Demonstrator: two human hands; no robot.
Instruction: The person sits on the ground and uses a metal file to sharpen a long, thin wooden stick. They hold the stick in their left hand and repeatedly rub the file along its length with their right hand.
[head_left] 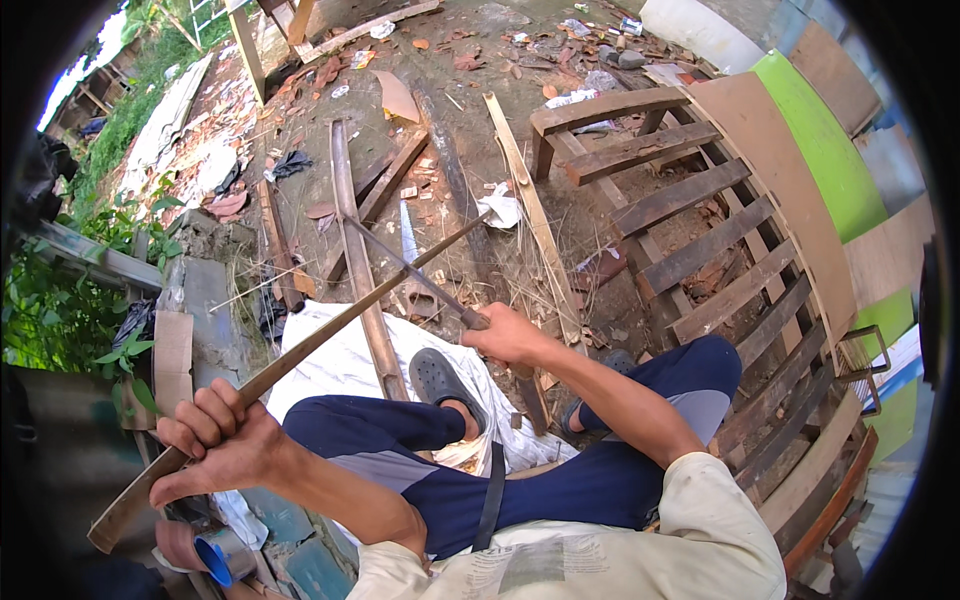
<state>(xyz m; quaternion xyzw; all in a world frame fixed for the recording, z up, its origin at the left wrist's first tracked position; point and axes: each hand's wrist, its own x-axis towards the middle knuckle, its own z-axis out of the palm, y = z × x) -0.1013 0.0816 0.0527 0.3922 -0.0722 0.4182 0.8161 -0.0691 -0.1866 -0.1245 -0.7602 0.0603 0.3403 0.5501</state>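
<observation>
My left hand [228,440] is wrapped round a long, flat bamboo strip [325,342], its thumb stretched out below it. The strip slants from the lower left up to the middle of the view. My right hand [508,335] grips the handle of a knife with a long, narrow dark blade [432,291]. Its blade points up and to the left and crosses the strip beyond my left hand. Whether the edge touches the strip I cannot tell. Beneath both, a white cloth [320,375] lies spread around my feet.
A slatted wooden frame [690,205] stands at the right. Split bamboo lengths [362,270] and a longer pale piece [530,205] lie on the dirt ahead. Concrete blocks [195,285] and a blue-lined cup [212,560] are at the left. A saw blade [408,232] lies among litter.
</observation>
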